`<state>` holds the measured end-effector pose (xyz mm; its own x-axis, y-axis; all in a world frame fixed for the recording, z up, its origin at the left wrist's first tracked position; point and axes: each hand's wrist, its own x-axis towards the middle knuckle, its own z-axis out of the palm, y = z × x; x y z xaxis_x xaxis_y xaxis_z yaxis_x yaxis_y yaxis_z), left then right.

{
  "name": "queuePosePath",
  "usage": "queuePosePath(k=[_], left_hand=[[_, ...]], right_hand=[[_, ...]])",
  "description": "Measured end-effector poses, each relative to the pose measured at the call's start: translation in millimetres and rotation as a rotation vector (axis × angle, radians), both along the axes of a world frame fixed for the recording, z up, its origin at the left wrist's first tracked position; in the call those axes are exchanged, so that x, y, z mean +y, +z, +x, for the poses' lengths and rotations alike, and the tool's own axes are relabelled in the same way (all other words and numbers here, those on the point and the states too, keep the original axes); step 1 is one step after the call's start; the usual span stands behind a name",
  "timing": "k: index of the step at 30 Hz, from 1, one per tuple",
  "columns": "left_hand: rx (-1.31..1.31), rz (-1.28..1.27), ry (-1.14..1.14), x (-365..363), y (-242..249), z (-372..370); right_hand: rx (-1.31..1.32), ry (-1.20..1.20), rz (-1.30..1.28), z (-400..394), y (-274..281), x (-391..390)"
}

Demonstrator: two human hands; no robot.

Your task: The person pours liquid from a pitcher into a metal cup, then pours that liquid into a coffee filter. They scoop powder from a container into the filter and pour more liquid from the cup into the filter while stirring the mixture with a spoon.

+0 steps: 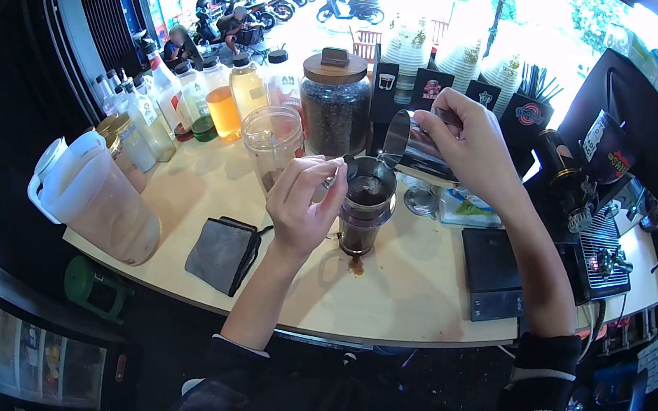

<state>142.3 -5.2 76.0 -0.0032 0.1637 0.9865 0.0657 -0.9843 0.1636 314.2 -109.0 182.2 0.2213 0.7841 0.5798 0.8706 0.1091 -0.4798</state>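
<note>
A metal pitcher (427,154) is tilted in my right hand (466,144), its mouth facing left over a round filter cup (368,192). Dark, wet-looking coffee lies in that cup, which sits on a clear glass (357,238) with dark liquid inside. Fingers of my left hand (303,202) are pinched together at the left rim of the cup. They close on something small and dark that I cannot make out. Right behind my left hand stands a clear jar (272,136). A brown spill (356,267) marks the table in front of the glass.
A jar of coffee beans (334,106) and several bottles (226,100) line the back. A plastic jug (101,196) and folded grey cloth (223,254) lie left. To the right are a black scale (492,273), an espresso machine (592,224) and stacked cups (458,60).
</note>
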Motion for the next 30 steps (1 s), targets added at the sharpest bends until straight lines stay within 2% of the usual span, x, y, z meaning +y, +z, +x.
queuePosePath(k=[2,4,14,16,23,25,29,30], left_hand=[[-0.001,0.010,0.003,-0.3,1.4,-0.8],[-0.002,0.019,0.005,-1.1,1.8,-0.9],[0.048,0.015,-0.008,-4.6,0.3,0.2],[0.050,0.010,-0.018,-4.9,-0.5,0.6],[0.065,0.014,-0.030,-6.5,-2.0,2.0],[0.061,0.019,-0.025,-5.3,-2.6,1.6],[0.039,0.014,0.010,-2.8,0.4,-0.7],[0.033,0.029,0.030,-2.4,1.9,-0.9]], right_hand=[[-0.004,-0.026,-0.023,-1.7,3.4,-3.7],[0.145,0.016,-0.035,-6.7,5.4,-8.8],[0.209,0.135,-0.027,-16.2,2.0,-4.3],[0.096,0.090,-0.024,-17.6,1.5,-2.1],[0.012,0.031,0.000,-9.6,-1.9,0.1],[0.105,0.046,0.043,-6.6,-3.1,-3.0],[0.121,0.007,0.027,11.3,-12.9,-9.8],[0.279,0.046,0.051,12.0,-17.2,-12.7]])
